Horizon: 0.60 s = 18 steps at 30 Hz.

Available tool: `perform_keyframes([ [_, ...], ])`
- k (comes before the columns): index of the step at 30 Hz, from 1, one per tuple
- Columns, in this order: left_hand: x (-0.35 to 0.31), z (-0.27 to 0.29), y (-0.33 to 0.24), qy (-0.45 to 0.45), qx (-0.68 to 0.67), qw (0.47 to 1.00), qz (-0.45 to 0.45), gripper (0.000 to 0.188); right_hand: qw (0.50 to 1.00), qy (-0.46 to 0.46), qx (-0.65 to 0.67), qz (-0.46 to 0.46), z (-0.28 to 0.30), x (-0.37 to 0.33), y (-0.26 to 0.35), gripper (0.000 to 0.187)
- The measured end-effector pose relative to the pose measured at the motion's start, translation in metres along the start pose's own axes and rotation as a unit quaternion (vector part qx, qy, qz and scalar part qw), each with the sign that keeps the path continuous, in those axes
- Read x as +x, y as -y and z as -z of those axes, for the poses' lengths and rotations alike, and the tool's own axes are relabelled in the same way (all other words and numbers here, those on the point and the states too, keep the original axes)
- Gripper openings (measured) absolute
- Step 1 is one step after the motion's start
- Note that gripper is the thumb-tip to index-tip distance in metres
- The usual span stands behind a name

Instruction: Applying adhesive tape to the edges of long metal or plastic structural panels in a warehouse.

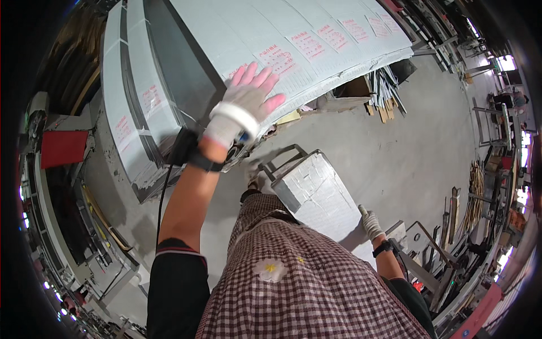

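"Where is the left hand?"

"Over the near edge of the big stack of pale sheets. Its fingers are spread wide, in a light glove. One cannot tell if the palm touches the stack."

"What is that round thing?"

"A white ring. It goes around the gloved wrist, over the stack's near edge too."

"And the right hand?"

"Well out from the stack, on the person's side, at the edge of the long silver taped box. Its fingers look close together, in a striped glove. One cannot tell if they pinch the box."

"Where is that box?"

"In front of the stack, with bare floor between. A dark grey bar loop is on the box's end nearest the stack."

"What else is there?"

"Labels with red print run in a row on the stack. Long thin strips stick out by its right end. A red panel is to its left."
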State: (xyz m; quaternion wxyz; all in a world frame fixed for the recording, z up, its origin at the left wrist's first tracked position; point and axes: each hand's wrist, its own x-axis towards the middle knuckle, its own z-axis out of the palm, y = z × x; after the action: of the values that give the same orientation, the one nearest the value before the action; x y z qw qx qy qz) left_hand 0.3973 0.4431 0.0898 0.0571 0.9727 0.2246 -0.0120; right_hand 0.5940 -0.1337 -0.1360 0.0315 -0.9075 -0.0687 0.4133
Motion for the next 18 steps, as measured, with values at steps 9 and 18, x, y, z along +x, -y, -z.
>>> perform_keyframes([
  [9,0.06,-0.013,0.03,-0.168,-0.143,0.975,0.004,0.094,0.836,-0.208,0.472,0.187,0.052,-0.08,0.198,0.03],
  [18,0.013,-0.108,0.039,-0.221,-0.716,0.513,0.419,0.099,0.706,0.158,0.662,0.194,0.012,-0.084,0.48,0.071],
])
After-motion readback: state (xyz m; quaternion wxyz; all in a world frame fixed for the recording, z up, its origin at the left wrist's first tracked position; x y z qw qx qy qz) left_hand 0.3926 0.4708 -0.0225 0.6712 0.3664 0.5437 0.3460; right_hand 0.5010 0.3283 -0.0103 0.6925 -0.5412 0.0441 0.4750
